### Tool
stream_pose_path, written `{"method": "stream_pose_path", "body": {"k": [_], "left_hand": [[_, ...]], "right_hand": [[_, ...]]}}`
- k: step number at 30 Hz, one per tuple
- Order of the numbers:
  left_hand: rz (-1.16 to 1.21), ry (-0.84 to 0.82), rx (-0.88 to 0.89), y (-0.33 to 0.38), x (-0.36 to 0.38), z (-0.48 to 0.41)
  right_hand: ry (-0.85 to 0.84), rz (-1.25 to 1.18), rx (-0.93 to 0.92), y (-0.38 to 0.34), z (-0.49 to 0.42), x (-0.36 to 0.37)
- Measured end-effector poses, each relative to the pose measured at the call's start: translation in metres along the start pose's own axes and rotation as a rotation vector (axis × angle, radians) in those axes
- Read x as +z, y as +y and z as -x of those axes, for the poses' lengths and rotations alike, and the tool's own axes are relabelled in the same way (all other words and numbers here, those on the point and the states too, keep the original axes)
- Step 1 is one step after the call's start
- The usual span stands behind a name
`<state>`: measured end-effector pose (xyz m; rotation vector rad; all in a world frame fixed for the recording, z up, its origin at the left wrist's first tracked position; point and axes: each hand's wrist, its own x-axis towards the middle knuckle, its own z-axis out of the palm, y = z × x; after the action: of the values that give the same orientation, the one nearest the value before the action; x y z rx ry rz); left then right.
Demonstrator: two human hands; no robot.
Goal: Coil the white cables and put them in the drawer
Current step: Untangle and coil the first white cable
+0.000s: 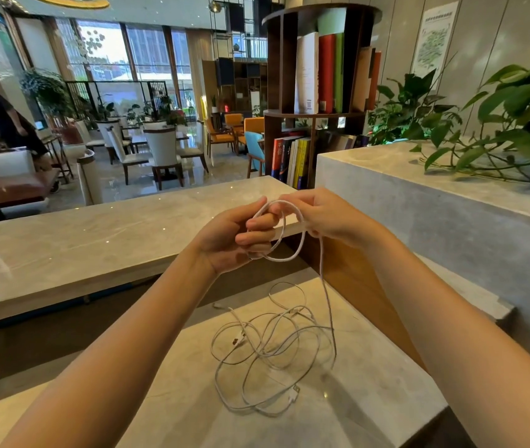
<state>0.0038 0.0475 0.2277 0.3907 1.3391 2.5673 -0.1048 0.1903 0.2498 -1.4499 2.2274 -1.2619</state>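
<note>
while the first loop sits in our hands above the desk, the rest of the white cable (325, 279) drops straight down from the right hand (325, 215) to the loose pile of white cables (270, 347) on the desk (173, 412), nearer its right edge than its left. left hand (228, 240) is curled shut, holding the small coil (284, 234) around its fingers; right hand pinches the strand at the top of the coil, fingers pressed together. hands are touching, well above the pile. so the free length runs vertical, below and slightly right of the hands; we judge the right hand is the nearer one to feed the next turn. no drawer in view.
</note>
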Motion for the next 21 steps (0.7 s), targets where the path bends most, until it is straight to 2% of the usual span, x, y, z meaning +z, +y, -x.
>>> {"method": "stream_pose_path", "body": {"k": [2, 5, 7, 9, 11, 15, 18, 21], "left_hand": [[-0.006, 0.024, 0.023, 0.0, -0.002, 0.0], [-0.073, 0.243, 0.09, -0.001, -0.002, 0.0], [-0.13, 0.375, 0.124, -0.003, -0.003, 0.001], [-0.174, 0.439, 0.115, -0.006, -0.004, 0.002], [-0.166, 0.449, 0.087, -0.009, -0.003, 0.004], [-0.163, 0.418, 0.051, -0.009, -0.002, 0.007], [-0.211, 0.387, 0.045, -0.007, -0.002, 0.008], [-0.117, 0.371, 0.075, -0.008, 0.005, 0.006]], "right_hand": [[-0.025, -0.165, 0.092, 0.003, 0.003, 0.004], [-0.07, -0.37, 0.124, 0.006, 0.008, 0.001], [-0.167, -0.39, 0.107, 0.008, 0.011, -0.001], [-0.266, -0.35, 0.141, 0.01, 0.013, 0.0], [-0.302, -0.325, 0.219, 0.013, 0.014, -0.001], [-0.267, -0.283, 0.291, 0.014, 0.013, -0.001], [-0.262, -0.347, 0.245, 0.014, 0.015, -0.002], [-0.278, -0.523, 0.19, 0.018, 0.018, -0.003]]}}
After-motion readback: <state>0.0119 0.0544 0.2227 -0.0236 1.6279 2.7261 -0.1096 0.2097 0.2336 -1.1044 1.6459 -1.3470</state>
